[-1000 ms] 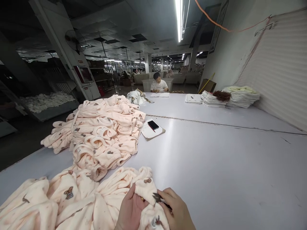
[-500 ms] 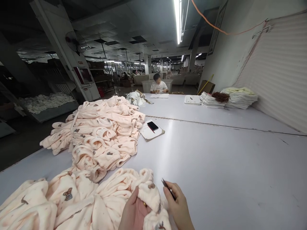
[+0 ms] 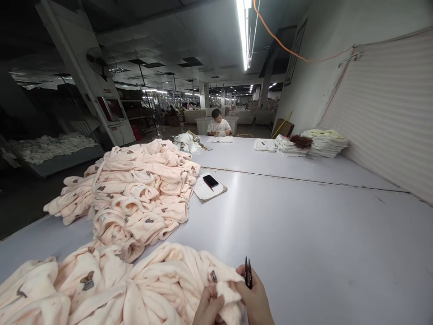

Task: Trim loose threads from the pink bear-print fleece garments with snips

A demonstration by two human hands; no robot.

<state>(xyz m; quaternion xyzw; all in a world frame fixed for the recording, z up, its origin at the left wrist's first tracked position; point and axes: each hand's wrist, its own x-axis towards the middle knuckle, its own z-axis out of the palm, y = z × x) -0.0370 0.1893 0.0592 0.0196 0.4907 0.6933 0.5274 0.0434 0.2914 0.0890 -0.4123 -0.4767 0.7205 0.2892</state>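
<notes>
Pale pink fleece garments with small printed figures fill the lower left of the head view. My left hand (image 3: 209, 305) is closed on the edge of the nearest fleece garment (image 3: 169, 275), its fingertips pinching the cloth. Thread snips (image 3: 248, 273) sit in my right hand (image 3: 254, 295), blades pointing up and slightly apart. The thumb and fingers of that hand also reach the garment's edge, close beside my left hand. How firmly they grip the cloth is partly hidden.
A large heap of pink garments (image 3: 135, 185) lies beyond, on the left of the pale table (image 3: 304, 234). Next to it are a notepad (image 3: 205, 193) and a phone (image 3: 210, 181). Folded white cloth stacks (image 3: 324, 143) stand at the back right. Across the table sits a person (image 3: 219, 126).
My right hand has moved to the garment's edge and the snips now point upward. My left hand has turned from palm up to pinching the cloth. The view has shifted slightly.
</notes>
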